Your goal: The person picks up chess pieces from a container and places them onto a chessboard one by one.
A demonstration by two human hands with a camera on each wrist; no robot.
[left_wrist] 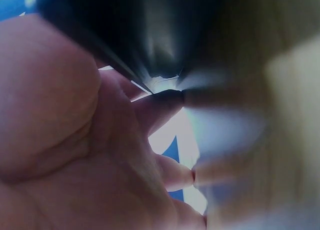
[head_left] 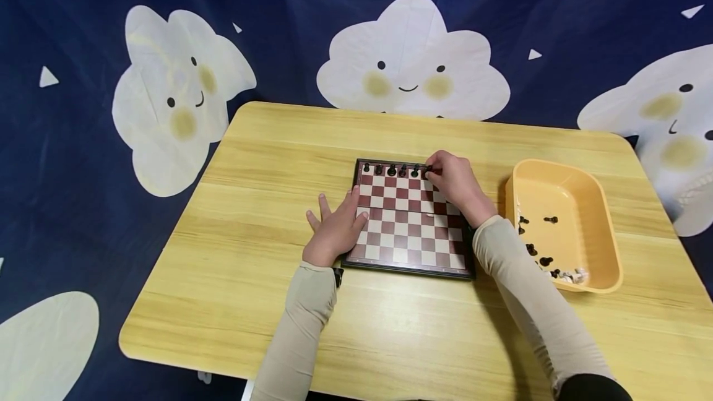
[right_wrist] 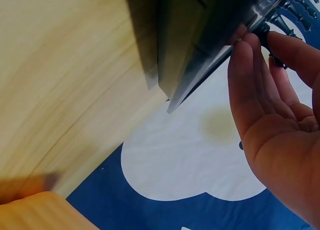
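A folding chessboard (head_left: pixel 401 240) with dark red and white squares lies open on the table. Several black chess pieces (head_left: pixel 392 169) stand in a line along its far row, from the left corner rightward. At the right end of that line, my right hand (head_left: pixel 458 183) pinches a black chess piece (head_left: pixel 427 169) between thumb and fingers; the right wrist view shows the fingertips (right_wrist: pixel 245 45) close against the board's edge. My left hand (head_left: pixel 334 231) rests at the board's left edge, fingers spread and straight, thumb over the border. The left wrist view shows its palm (left_wrist: pixel 60 105) beside the dark board side.
To the right of the board stands a yellow plastic bin (head_left: pixel 607 234), with several black pieces (head_left: pixel 546 261) and some white pieces (head_left: pixel 576 275) loose inside. The wooden table (head_left: pixel 223 289) reaches back to a dark blue curtain (head_left: pixel 278 67) with white clouds.
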